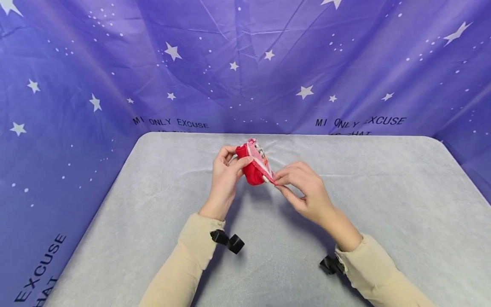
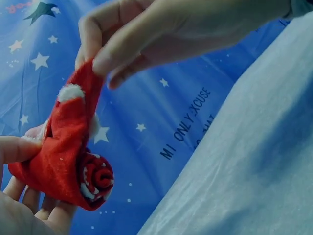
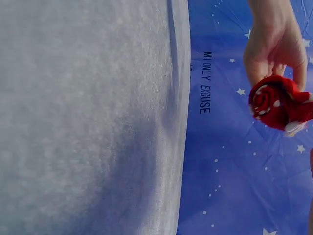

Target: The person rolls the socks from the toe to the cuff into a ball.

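Observation:
A rolled-up red cloth [image 1: 253, 170] with white fluffy patches is held up over the far part of the table. Its spiral end [image 2: 99, 177] shows in the left wrist view. In the head view, a paler pink inner side with a printed pattern is visible along its opened edge. My left hand [image 1: 225, 179] grips the roll, thumb on the near side and fingers behind and beneath it. With thumb and fingertips, my right hand [image 1: 307, 189] pinches a loose corner and draws it out taut. The right wrist view catches the roll [image 3: 274, 103] below the left hand [image 3: 276, 51].
A pale grey cloth covers the table [image 1: 153, 204], which has rounded far corners. Behind it hangs a purple-blue curtain [image 1: 238, 98] with white stars and black lettering. Black straps [image 1: 230, 243] sit at both wrists by the beige sleeves [image 1: 180, 264].

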Available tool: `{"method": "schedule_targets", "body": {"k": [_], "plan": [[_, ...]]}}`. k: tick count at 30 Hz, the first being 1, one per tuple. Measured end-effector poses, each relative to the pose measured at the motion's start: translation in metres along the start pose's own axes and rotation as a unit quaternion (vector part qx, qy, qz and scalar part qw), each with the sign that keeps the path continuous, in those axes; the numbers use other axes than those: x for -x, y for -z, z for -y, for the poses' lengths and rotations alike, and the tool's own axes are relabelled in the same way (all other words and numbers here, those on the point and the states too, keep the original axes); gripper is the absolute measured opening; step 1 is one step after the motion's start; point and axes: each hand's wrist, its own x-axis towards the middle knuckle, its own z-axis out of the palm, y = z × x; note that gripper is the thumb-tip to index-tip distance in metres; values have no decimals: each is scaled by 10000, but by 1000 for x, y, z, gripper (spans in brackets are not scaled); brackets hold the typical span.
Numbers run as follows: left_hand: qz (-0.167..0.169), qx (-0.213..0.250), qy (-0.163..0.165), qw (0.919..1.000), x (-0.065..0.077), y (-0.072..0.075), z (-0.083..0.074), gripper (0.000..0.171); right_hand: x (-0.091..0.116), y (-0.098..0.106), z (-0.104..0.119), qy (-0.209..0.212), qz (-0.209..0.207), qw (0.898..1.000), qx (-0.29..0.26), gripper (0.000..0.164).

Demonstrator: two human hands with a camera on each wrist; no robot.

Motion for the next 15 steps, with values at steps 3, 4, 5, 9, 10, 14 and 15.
{"method": "schedule_targets", "body": {"k": [3,4,5,9,10,14,15], "plan": [[27,-64,56,10000,0,-2,3,29,3,-1,2,158,113,9993,308,9],[48,-91,66,9999,1,-3,5,29,4,-2,3,121,176,9986,481,10],[75,-93,81,9999,2,-5,6,29,5,-3,3,41,254,9975,663,11],[135,-39,93,9999,8,-12,12,27,8,-9,4,-442,530,9896,1263,9],[117,14,108,9999,9,-14,13,28,8,-9,4,-536,563,9881,1328,11],[81,165,268,9995,12,-16,14,28,9,-10,4,-747,415,9866,1389,16],[105,182,308,9993,12,-16,14,29,8,-10,4,-792,359,9865,1387,16]]}}
